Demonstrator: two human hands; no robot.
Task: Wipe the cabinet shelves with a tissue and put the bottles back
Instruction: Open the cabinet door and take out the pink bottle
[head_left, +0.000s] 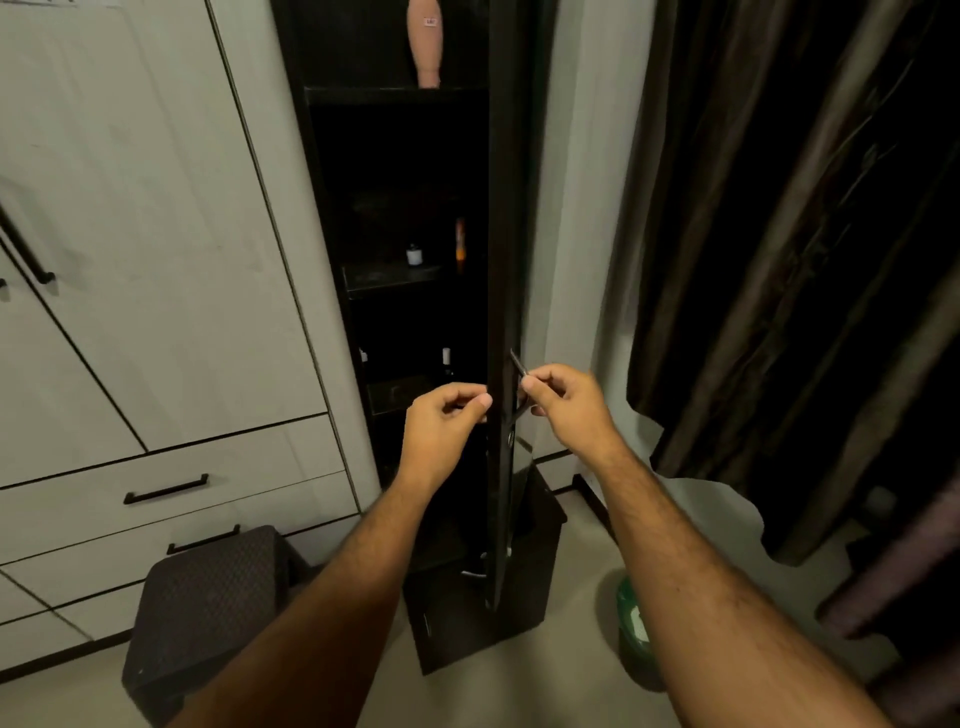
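Observation:
A tall, narrow black cabinet stands open, its door turned edge-on toward me. My right hand pinches the thin door handle on the door's outer side. My left hand is at the door's inner edge, fingers curled and thumb tip against the edge. A pink bottle stands on the top shelf. A small white bottle and an orange bottle share a middle shelf. Two dark bottles with pale caps stand on a lower shelf. No tissue is visible.
A white wardrobe with drawers and black handles fills the left. A dark woven stool sits on the floor at lower left. Dark curtains hang on the right, and a green round container sits below them.

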